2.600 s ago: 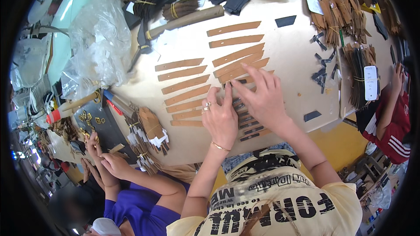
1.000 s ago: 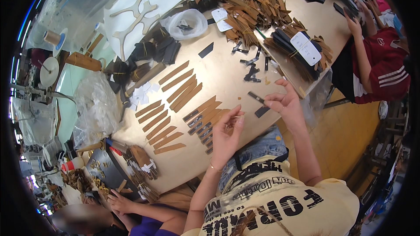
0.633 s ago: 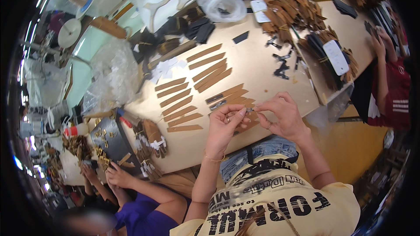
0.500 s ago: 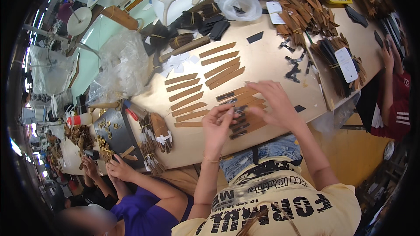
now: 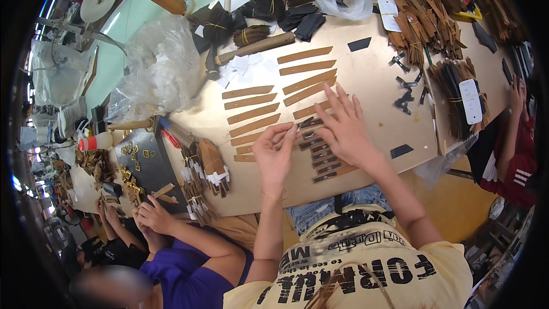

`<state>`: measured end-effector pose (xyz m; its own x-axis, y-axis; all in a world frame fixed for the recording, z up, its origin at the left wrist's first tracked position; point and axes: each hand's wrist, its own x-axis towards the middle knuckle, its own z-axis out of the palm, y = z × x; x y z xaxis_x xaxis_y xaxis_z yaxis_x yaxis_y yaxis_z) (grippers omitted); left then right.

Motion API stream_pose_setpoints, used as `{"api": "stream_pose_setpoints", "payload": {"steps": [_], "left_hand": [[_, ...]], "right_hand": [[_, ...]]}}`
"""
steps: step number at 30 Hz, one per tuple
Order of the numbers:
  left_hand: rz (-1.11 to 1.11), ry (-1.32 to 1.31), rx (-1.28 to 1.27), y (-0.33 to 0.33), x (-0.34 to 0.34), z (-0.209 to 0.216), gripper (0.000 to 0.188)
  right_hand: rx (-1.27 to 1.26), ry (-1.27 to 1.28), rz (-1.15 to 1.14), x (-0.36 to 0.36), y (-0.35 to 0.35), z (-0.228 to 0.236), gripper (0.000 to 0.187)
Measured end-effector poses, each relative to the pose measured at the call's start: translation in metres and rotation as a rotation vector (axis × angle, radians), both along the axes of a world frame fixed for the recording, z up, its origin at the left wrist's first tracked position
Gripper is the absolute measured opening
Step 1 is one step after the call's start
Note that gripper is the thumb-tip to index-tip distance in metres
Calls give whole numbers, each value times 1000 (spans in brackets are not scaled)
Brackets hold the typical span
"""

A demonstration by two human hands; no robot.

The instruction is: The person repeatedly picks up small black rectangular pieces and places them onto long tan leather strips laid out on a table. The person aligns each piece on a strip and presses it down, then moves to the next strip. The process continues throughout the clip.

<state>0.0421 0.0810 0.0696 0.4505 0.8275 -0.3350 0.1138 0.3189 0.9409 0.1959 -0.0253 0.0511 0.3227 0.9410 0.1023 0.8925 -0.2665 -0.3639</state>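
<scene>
Brown leather strips (image 5: 254, 103) lie in two slanted columns on the pale table. In front of me is an overlapping row of strips with small black pieces (image 5: 327, 160) on their left ends. My left hand (image 5: 274, 151) is at the left edge of this row, thumb and index fingertips pinched together beside the uppermost black pieces. What they pinch, if anything, is too small to make out. My right hand (image 5: 349, 134) lies with fingers stretched over the row, fingertips reaching the lowest strip of the right column and covering part of it.
Loose black pieces (image 5: 405, 91) and a dark flat piece (image 5: 402, 151) lie to the right. Tied brown bundles (image 5: 426, 23), a clear plastic bag (image 5: 163, 63) and white paper slips (image 5: 243, 70) surround the strips. A co-worker's hands (image 5: 153, 217) are at the lower left.
The view has shifted, so the table's things appear displaced. My right hand has come down and left onto the strips, fingers extended. My left hand stays pinched beside the row.
</scene>
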Motion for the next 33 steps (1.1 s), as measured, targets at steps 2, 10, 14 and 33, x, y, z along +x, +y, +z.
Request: {"api": "stream_pose_setpoints", "payload": {"steps": [2,10,14,33], "left_hand": [[-10,-34,-33,1,8,-3,19],[-42,31,-74,10,19,-13,15],[34,140,78,6,27,-19,12],[6,348,326,5,35,-23,10]], "right_hand": [[105,321,-88,3,0,8,50],[152,1235,-199,17,20,15,34],[138,983,-227,14,33,7,31],[104,743,-218,13,45,-5,37]]}}
